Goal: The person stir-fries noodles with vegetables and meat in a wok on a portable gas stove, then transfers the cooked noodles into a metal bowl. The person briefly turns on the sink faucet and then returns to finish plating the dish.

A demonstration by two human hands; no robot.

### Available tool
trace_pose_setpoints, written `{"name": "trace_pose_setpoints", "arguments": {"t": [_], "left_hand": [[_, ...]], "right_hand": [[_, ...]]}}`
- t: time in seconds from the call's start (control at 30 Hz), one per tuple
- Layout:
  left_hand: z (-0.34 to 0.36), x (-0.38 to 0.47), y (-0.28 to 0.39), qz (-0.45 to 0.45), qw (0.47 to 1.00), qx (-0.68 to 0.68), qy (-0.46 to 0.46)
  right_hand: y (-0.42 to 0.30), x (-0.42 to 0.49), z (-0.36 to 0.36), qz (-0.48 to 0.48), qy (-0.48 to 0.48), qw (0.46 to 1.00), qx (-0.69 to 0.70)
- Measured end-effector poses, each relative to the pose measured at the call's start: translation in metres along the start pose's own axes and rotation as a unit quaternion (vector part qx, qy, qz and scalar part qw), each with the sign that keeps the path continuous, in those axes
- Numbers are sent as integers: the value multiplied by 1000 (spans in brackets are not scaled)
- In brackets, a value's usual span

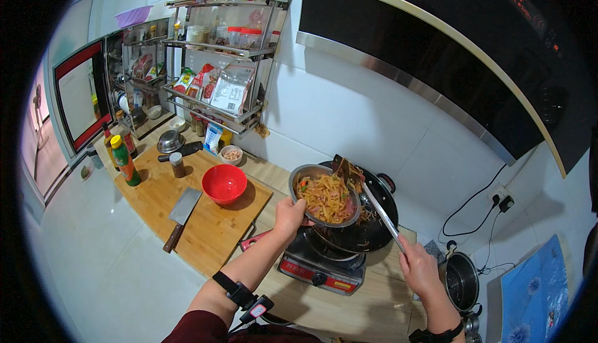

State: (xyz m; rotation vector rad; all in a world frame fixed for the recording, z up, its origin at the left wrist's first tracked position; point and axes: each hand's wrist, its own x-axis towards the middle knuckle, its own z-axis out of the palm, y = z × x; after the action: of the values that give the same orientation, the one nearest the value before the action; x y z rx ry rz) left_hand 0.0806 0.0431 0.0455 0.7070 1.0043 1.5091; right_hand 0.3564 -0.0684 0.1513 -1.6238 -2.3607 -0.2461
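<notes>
My left hand [290,217] grips the near left rim of a metal bowl [353,218] heaped with cooked yellow strips and pieces of meat [327,197]. The bowl is held over the left part of a black wok [385,228], which sits on a portable gas stove [322,275]. In my right hand [417,266] is the metal handle of a spatula [383,212]. Its dark blade, with food on it, is at the bowl's far right rim. Some shredded food clings inside the wok.
Left of the stove, a wooden cutting board [205,254] holds a cleaver [185,205], a red bowl [224,184], a spice jar [177,164] and a green bottle [125,161]. A metal rack [219,49] stands behind. A dark pot [460,280] is at the right, with the range hood [411,53] above.
</notes>
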Motion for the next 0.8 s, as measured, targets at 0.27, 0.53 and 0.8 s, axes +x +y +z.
{"name": "trace_pose_setpoints", "arguments": {"t": [0.27, 0.53, 0.8], "left_hand": [[6, 5, -11, -10, 1000, 16, -3], [-2, 1, 0, 0, 1000, 2, -3], [-29, 0, 11, 43, 997, -13, 57]], "right_hand": [[4, 1, -6, -52, 28, 998, -19], [43, 23, -12, 261, -46, 861, 433], [99, 56, 7, 351, -232, 837, 350]]}}
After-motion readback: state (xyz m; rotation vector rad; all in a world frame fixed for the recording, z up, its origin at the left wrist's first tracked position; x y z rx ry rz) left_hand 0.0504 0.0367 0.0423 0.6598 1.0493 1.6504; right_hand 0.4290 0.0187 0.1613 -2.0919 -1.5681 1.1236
